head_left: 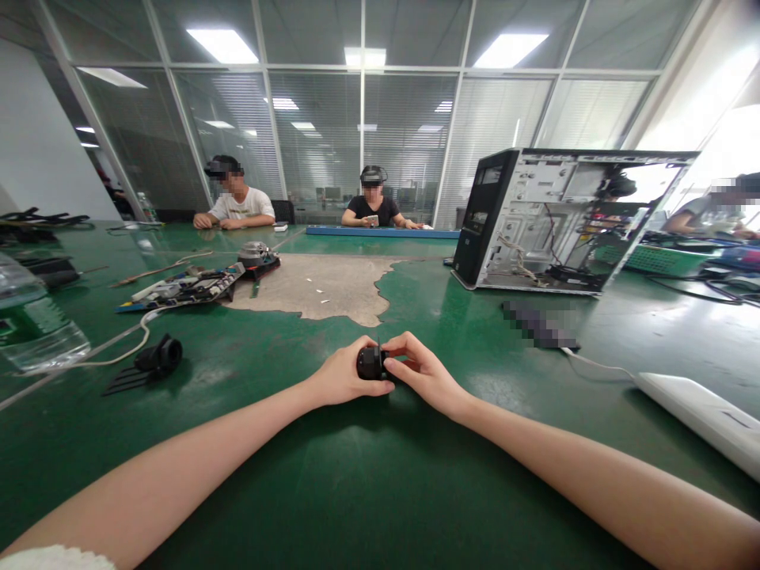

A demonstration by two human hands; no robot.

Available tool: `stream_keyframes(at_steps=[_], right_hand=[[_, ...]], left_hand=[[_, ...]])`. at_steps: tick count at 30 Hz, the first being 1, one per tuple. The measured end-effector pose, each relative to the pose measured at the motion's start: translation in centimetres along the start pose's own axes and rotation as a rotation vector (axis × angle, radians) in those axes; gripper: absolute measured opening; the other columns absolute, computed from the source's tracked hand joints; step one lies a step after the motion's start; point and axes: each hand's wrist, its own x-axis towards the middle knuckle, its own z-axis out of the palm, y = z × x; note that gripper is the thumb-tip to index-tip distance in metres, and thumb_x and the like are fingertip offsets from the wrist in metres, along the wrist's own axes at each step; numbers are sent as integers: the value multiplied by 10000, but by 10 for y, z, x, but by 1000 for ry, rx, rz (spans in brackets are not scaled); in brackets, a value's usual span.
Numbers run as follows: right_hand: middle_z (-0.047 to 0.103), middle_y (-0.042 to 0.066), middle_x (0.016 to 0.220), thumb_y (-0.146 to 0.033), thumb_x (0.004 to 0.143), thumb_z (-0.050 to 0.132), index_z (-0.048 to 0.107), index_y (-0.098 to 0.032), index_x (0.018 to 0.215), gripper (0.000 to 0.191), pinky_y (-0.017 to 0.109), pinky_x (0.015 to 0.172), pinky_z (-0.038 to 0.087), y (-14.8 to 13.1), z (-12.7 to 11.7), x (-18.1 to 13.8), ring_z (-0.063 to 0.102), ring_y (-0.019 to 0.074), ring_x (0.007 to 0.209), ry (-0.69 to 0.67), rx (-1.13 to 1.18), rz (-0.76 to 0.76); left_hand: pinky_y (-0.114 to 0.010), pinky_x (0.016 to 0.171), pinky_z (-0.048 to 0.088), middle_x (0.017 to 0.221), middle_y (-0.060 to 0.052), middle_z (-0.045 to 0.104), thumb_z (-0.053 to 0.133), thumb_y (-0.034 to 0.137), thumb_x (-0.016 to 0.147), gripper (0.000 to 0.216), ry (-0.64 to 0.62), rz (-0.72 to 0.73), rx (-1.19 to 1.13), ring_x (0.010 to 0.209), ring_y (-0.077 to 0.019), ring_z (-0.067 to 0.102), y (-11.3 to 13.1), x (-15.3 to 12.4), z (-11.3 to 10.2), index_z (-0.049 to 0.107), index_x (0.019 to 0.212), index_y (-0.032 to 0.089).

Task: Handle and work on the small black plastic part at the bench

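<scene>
A small black plastic fitting (369, 363), with a ridged round body and a thin flange, is held just above the green table in front of me. My left hand (344, 370) is closed around its left side, thumb below and fingers behind. From the right, the thumb and fingertips of my right hand (421, 370) pinch its other end near the flange. Part of the fitting is covered by my fingers. Off to the left, another black part (159, 358) with a round open end and thin prongs lies on the table.
An opened computer case (552, 222) stands at the right. Nearer are a blurred dark phone-like object (537, 324) and a white power bank (701, 416), joined by a cable. Left are a circuit board (184, 289) and a water bottle (39, 324). Two people sit opposite, another at far right.
</scene>
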Motion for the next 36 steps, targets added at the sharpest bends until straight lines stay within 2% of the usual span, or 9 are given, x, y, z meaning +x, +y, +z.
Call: stream_keyframes(at_steps=[3, 7, 13, 18, 25, 30, 33, 36], right_hand=[[523, 22, 938, -292, 810, 514, 473, -216, 976, 187, 301, 752, 457, 1, 1, 0, 532, 160, 902, -11, 5, 22], [495, 16, 958, -270, 806, 520, 410, -240, 1099, 314, 271, 669, 462, 0, 0, 0, 537, 112, 739, -64, 50, 57], [529, 26, 966, -292, 805, 533, 458, -218, 985, 209, 298, 791, 447, -2, 0, -2, 521, 161, 953, -49, 58, 24], [539, 18, 913, -327, 810, 524, 449, -215, 926, 177, 297, 762, 455, 1, 2, -1, 536, 158, 910, -20, 50, 27], [507, 24, 977, -273, 804, 528, 432, -238, 1086, 300, 277, 703, 467, 0, 0, -1, 533, 127, 804, -69, 18, 28], [503, 32, 998, -257, 798, 537, 473, -230, 1003, 216, 301, 771, 463, 0, 0, -2, 517, 165, 951, -44, 4, -23], [491, 31, 984, -263, 807, 523, 478, -221, 960, 165, 306, 787, 462, 0, 1, -2, 515, 165, 967, -24, -16, -47], [495, 34, 999, -261, 807, 521, 463, -221, 994, 200, 304, 785, 465, -1, 2, -2, 505, 166, 982, -21, -30, -29]], left_hand=[[-241, 614, 386, 768, 27, 531, 671, 474, 601, 469, 10, 0, -11, 667, -138, 485, -1, 0, 0, 475, 922, 196], [-227, 597, 376, 738, 34, 509, 659, 453, 625, 411, 21, 18, -65, 652, -124, 465, -3, 3, 2, 467, 870, 185], [-224, 581, 370, 729, 38, 501, 663, 468, 616, 432, 20, 12, -49, 641, -121, 459, -3, 1, 2, 467, 879, 186], [-251, 613, 396, 755, 28, 531, 668, 492, 595, 493, 10, -9, -3, 663, -142, 490, -1, -1, 1, 478, 938, 194], [-236, 601, 389, 750, 28, 523, 663, 467, 612, 438, 20, 10, -55, 658, -132, 481, -2, 1, 2, 479, 891, 184], [-219, 562, 368, 714, 41, 489, 659, 470, 615, 432, 17, 8, -51, 628, -118, 452, -2, 2, 1, 466, 876, 185], [-228, 576, 376, 736, 37, 514, 665, 469, 609, 456, 16, -3, -12, 642, -126, 468, -1, 0, 1, 471, 916, 194], [-238, 594, 388, 760, 27, 537, 665, 467, 609, 460, 11, -10, -6, 659, -136, 486, 0, 0, 0, 476, 928, 194]])
